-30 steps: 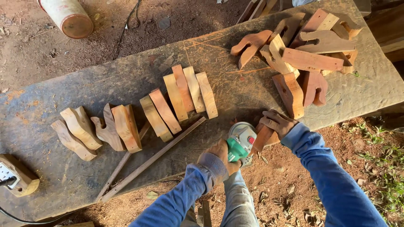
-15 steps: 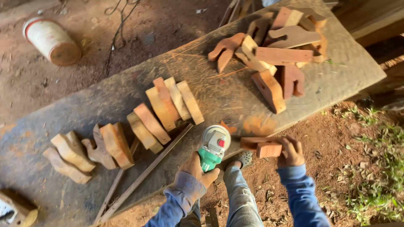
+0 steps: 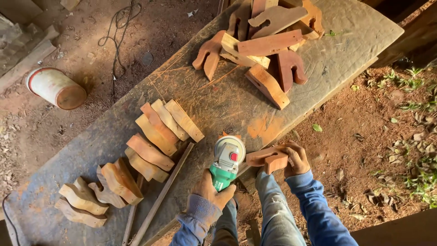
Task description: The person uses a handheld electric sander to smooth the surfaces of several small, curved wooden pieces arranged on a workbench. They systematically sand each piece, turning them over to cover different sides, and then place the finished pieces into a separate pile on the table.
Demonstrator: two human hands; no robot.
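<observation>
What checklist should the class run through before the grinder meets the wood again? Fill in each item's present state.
1. Left hand wrapped round the green angle grinder: ok.
2. Right hand gripping the cut wooden piece: ok.
3. Piece supported on the workbench: not ok, it hangs past the edge.
4. Disc spinning or stopped: cannot tell.
5. Sanded pieces lying apart from the grinder: ok.
6. Gloves on hands: not ok, both bare.

The grinder has a glossy green plastic body and a grey metal head. The block is reddish wood, matt and rough-cut. The bench is worn, scratched grey board, dusted with orange sawdust.
</observation>
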